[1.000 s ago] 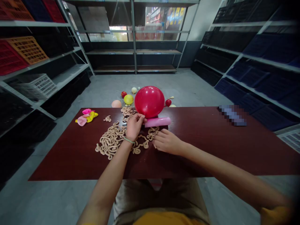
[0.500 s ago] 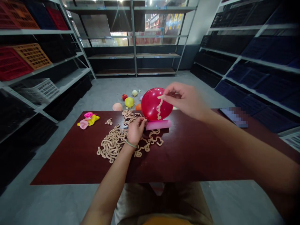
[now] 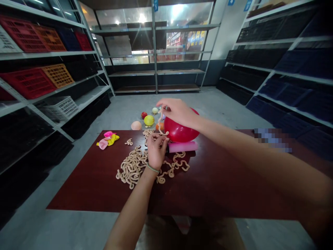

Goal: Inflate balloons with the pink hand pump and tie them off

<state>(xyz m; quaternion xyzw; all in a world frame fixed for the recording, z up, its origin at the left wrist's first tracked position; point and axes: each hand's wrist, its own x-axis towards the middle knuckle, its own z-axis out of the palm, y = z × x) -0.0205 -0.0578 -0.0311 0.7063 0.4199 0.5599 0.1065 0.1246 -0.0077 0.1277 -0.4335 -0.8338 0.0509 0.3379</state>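
Note:
An inflated red balloon (image 3: 182, 132) rests on the dark red table (image 3: 221, 180), just behind a pink cylinder (image 3: 183, 147) that lies on its side. My left hand (image 3: 156, 148) is closed at the balloon's neck, beside the cylinder's left end. My right hand (image 3: 177, 111) is raised over the balloon's top left, pinching one end of a beige curly strip (image 3: 160, 122) that hangs down toward my left hand. A heap of several more beige curly strips (image 3: 135, 165) lies on the table under and left of my left wrist.
Uninflated pink and yellow balloons (image 3: 107, 139) lie at the table's far left. Small inflated balloons (image 3: 148, 120) sit on the floor beyond the table. Metal shelves with crates (image 3: 31, 80) line both sides, and a blurred flat object (image 3: 273, 139) lies at the table's right.
My right hand lifted a beige strip off the table and carried it up and left across the balloon's top. My left hand stayed at the neck. The camera tilted up.

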